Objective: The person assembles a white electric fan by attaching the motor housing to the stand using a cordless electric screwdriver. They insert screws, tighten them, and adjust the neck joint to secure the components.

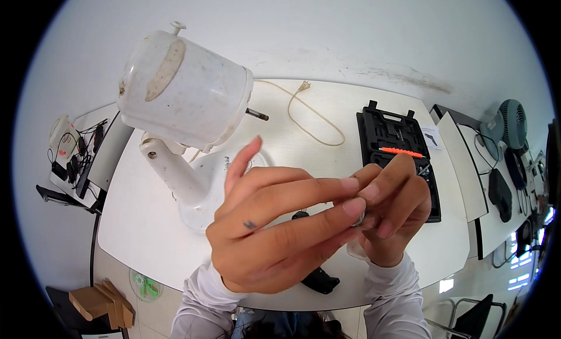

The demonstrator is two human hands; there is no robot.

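Note:
My left hand (272,228) and my right hand (400,207) meet over the table, fingertips pressed together around a small shiny metal part (360,217). Most of that part is covered by fingers, so its kind cannot be told. A pale translucent piece (356,251) shows just under my right hand. To the left stands a white table fan body (184,94) without blades, tilted, its bare metal shaft (257,114) pointing right. Its base (196,207) is partly behind my left hand. A black handheld tool (320,279) lies below my hands, partly covered.
An open black tool case (397,123) with an orange-handled tool (402,153) lies at the right. A beige cord with a plug (304,86) curves across the white table (146,222). Side tables hold cables (76,164) and a grey fan (512,123). Cardboard (102,304) is on the lower left.

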